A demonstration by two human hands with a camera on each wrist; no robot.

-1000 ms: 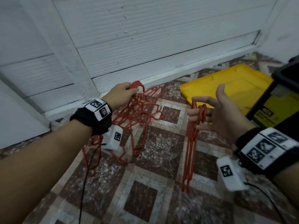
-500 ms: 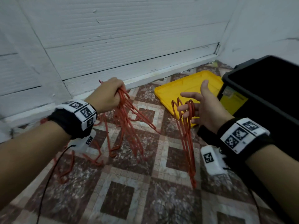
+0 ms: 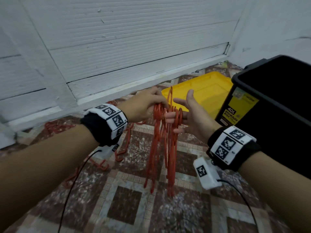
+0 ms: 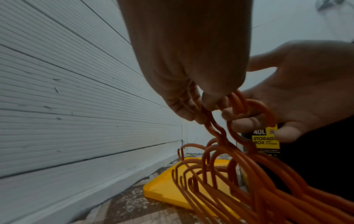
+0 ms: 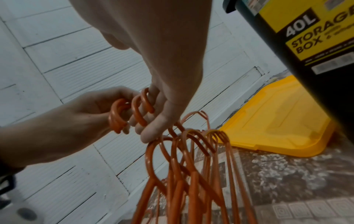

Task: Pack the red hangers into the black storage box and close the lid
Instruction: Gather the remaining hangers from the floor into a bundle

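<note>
Two hands are seen meeting at the centre of the head view. The left hand (image 3: 144, 105) is curled round a cluster of hanger hooks, pinched between fingers and thumb. The right hand (image 3: 190, 113) is held palm-up with fingers extended; several hooks are threaded over its fingers (image 5: 153, 128), thumb raised clear. The red hangers (image 3: 164, 148) are hung down from both hands as one bunch above the tiled floor (image 3: 127, 199) (an exact count cannot be made; the strands overlap). Further loose hangers (image 3: 55, 126) are noted on the floor at 9 o'clock of the hands. One black storage box (image 3: 277, 105) is stood open at 3 o'clock, labelled 40L. One yellow lid (image 3: 203, 88) is laid flat on the floor at 1 o'clock, touching the box's side, beside the white wall (image 3: 117, 39)
</note>
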